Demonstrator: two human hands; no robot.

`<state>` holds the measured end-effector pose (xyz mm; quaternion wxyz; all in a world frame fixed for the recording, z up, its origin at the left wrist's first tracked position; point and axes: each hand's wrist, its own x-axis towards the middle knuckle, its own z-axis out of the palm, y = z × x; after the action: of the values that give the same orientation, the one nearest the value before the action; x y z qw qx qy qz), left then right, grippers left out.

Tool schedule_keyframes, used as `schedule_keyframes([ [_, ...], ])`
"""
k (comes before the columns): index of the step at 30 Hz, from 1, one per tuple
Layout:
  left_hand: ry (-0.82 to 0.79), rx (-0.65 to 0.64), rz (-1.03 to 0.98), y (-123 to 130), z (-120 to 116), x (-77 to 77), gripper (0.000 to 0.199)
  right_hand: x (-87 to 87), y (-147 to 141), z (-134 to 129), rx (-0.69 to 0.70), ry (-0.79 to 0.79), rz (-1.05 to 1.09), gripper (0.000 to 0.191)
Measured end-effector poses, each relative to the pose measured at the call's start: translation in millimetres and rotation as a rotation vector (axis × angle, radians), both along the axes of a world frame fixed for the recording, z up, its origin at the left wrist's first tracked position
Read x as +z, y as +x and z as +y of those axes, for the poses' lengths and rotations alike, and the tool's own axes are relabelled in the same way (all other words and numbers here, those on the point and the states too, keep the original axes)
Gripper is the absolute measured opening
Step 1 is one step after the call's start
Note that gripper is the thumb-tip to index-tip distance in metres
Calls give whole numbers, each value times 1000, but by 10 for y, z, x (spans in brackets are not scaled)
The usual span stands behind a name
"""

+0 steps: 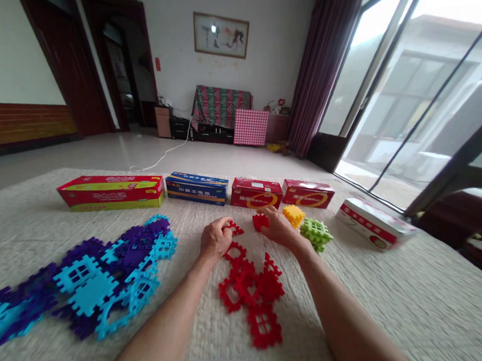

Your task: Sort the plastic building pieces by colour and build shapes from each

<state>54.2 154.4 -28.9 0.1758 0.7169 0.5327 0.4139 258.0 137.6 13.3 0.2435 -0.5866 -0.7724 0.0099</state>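
Note:
My left hand [217,237] is closed at the fingertips on a small red interlocking plastic tile [236,228]. To its right, my right hand [278,226] has its fingers curled over a red block of tiles [260,222], which the hand partly hides. Between my forearms lies a loose, overlapping pile of red tiles [247,283], some with window-like cutouts. Just past my right hand stand a yellow stack of tiles [294,215] and a light green stack [316,232]. A wide heap of purple and light blue tiles [93,292] spreads to the left.
A row of boxes lines the far side of the pale rug [202,346]: a red-and-green box [111,193], a blue box [197,188] and two dark red boxes [256,192]. A white-and-red box [374,222] lies at the right, near the glass doors [419,93].

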Motion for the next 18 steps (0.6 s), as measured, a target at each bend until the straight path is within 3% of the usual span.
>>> schedule_keyframes([
  [8, -22, 22, -10, 14, 10, -10, 38, 18, 7, -308, 9, 164, 101, 35],
  [12, -36, 15, -20, 2, -5, -1, 37, -132, 15, -577, -11, 132, 180, 32],
  [18, -53, 0, -27, 4, -21, -21, 32, -364, -8, -885, -147, 41, 440, 31],
])
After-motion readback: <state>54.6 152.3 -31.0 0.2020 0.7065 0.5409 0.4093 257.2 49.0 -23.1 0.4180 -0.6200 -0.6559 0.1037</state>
